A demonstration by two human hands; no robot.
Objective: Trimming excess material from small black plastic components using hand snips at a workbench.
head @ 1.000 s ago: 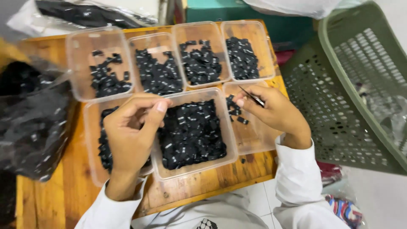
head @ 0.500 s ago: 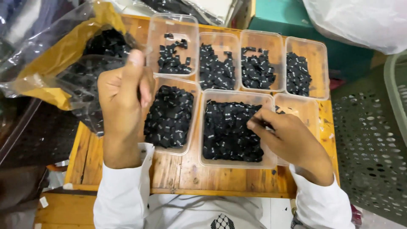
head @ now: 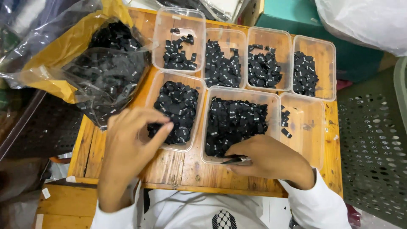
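Two hands sort black labels: my right hand (head: pixel 265 159) pinches tweezers (head: pixel 235 160) at six o'clock of the centre tub (head: pixel 239 123), left hand (head: pixel 131 142) fingers loosely curled, empty.

Seen from above, a wooden bench (head: pixel 178 167) holds seven clear plastic tubs of small black labels. The right hand (head: pixel 265 159) pinches tweezers (head: pixel 235 160) inside the big middle tub (head: pixel 239 123). Left of that tub, the left hand (head: pixel 131 135) hovers, fingers curled.
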